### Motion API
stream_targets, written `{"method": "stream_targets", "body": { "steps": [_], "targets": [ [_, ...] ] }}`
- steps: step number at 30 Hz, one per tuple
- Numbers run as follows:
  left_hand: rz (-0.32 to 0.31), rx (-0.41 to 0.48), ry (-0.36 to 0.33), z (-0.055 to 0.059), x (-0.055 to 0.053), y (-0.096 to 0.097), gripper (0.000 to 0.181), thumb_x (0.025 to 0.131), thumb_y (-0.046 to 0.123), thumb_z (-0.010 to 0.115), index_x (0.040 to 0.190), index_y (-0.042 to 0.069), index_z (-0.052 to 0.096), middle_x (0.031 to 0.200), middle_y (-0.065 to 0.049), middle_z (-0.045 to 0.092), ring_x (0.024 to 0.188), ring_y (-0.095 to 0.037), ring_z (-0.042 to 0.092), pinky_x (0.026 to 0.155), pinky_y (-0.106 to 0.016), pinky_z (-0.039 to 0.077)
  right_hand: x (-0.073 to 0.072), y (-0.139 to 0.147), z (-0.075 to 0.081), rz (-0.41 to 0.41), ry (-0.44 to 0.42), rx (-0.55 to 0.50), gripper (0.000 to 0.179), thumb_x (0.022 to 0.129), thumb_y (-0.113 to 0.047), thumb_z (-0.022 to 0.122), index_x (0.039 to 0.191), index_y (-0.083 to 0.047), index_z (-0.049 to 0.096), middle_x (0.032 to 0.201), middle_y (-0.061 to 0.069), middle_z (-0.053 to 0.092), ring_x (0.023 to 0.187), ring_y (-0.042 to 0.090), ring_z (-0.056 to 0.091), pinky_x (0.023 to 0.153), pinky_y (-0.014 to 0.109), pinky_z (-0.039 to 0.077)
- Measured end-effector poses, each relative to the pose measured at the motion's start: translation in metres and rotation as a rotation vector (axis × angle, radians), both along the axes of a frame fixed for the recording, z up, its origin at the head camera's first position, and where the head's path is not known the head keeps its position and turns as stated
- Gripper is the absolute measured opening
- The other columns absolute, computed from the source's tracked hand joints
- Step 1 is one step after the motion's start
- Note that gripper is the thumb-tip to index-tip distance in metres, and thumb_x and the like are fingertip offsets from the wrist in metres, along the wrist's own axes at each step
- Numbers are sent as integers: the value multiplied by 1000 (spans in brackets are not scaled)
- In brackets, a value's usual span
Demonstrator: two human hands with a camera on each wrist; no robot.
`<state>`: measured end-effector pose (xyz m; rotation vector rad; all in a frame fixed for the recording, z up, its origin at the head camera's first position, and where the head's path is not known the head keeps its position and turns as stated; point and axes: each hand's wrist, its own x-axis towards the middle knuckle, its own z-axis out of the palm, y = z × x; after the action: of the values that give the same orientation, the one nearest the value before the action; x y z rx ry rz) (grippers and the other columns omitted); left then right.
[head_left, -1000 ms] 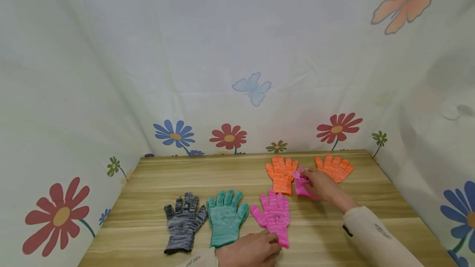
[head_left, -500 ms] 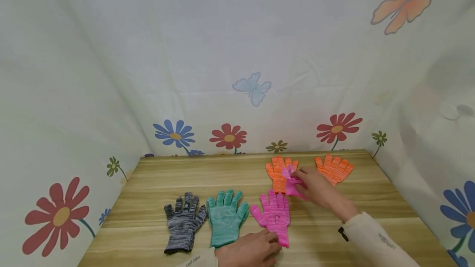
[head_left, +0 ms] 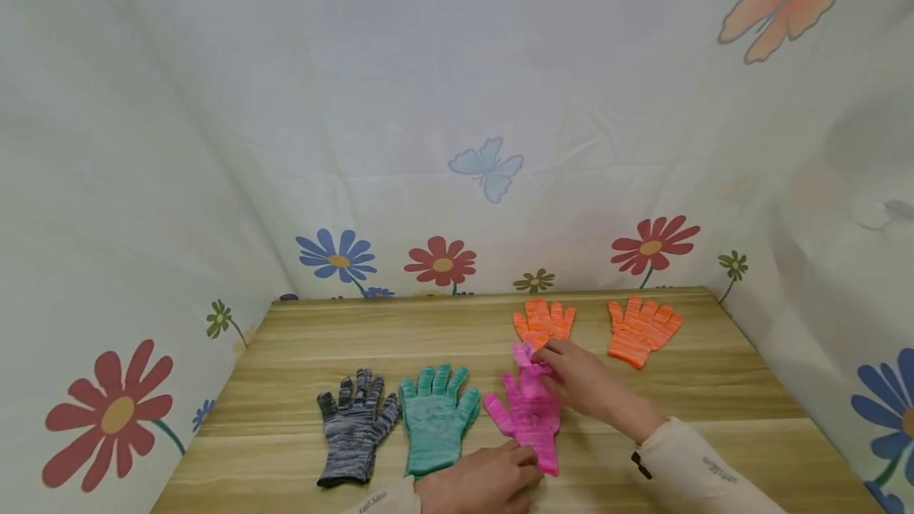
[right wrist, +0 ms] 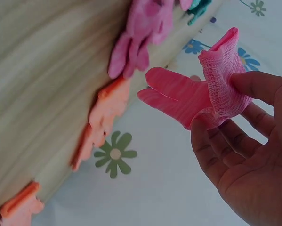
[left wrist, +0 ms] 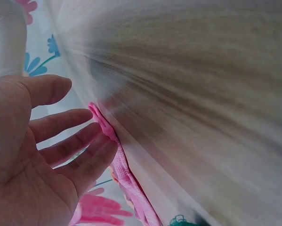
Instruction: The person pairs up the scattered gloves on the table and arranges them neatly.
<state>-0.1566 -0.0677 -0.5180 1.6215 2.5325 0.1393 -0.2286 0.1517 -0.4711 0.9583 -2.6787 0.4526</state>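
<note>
My right hand (head_left: 589,381) pinches a pink knit glove (right wrist: 223,80) at its cuff, between thumb and fingers. Its own fingers dangle in the right wrist view. In the head view this glove overlaps the upper part of a second pink glove (head_left: 537,431), which lies flat with a dark mark on it. My left hand (head_left: 484,478) rests at the lying glove's cuff. The left wrist view shows the left hand's fingers (left wrist: 70,141) extended, fingertips right at the pink fabric, thumb apart. To the left lie a teal glove (head_left: 432,423) and a grey-black glove (head_left: 353,431).
Two orange gloves lie at the back of the wood-grain table (head_left: 385,331): one orange glove (head_left: 544,318) behind the pink ones, the other orange glove (head_left: 643,331) farther right. White curtains (head_left: 371,101) with printed flowers and butterflies enclose the table's back and sides.
My right hand has carried the pink glove leftward and nearer to me, from between the orange gloves to over the lying pink one. The left hand has stayed put.
</note>
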Motion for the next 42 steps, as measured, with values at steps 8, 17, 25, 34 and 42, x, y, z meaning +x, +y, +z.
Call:
{"method": "stream_targets", "body": {
  "steps": [8,17,25,34,42],
  "targets": [
    [28,-20,-4,0,0,1,27,101,36,53,121,22,63,119,12,58,108,1,51,82,-11,45,2,-9,-21,32,0,42,23,85,-18,75,108,-15,69,100,-3,64,94,16,63,81,34,55],
    [32,-17,11,-1,1,2,28,100,36,54,122,22,63,121,11,58,112,0,51,86,-13,46,4,-12,-29,23,-93,69,23,88,-23,73,110,-17,70,103,-3,63,94,14,61,79,32,54],
    [-7,17,16,0,1,0,23,101,33,54,119,23,63,116,12,59,106,2,52,82,-10,44,9,-11,-37,29,-147,113,33,88,-25,72,120,-16,67,118,6,64,108,25,62,90,43,54],
    [1,21,22,2,7,-7,27,102,34,53,124,22,62,118,12,61,110,1,54,83,-10,45,28,-7,-33,63,77,68,31,84,-18,75,115,-17,69,115,1,63,106,19,59,89,39,53],
    [19,27,-13,2,8,-9,27,102,34,53,123,22,63,117,12,63,108,1,56,80,-10,45,40,-9,-37,164,50,204,21,81,-20,78,101,-16,72,95,-5,61,80,9,57,67,25,51]
  ]
}}
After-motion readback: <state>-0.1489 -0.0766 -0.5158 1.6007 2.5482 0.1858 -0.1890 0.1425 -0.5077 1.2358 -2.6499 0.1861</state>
